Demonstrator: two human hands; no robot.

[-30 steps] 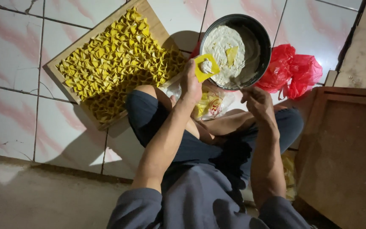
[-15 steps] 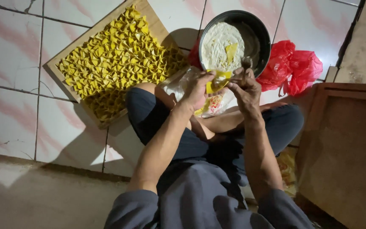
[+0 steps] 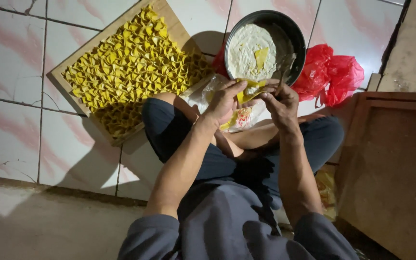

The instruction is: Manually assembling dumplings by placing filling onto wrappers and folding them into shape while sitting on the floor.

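We're sitting cross-legged on the tiled floor [image 3: 10,72], and the biggest thing in front of us is the wooden tray [image 3: 169,21] packed with folded yellow dumplings [image 3: 131,62] — off to the left of our knees. Next to it sits the dark round bowl [image 3: 294,36] of pale filling, with a red plastic bag [image 3: 335,72] just beside it. Right below the bowl, our left hand [image 3: 225,101] and right hand [image 3: 280,103] meet — fingers of both pinched on one yellow wrapper [image 3: 250,90], held above our lap.
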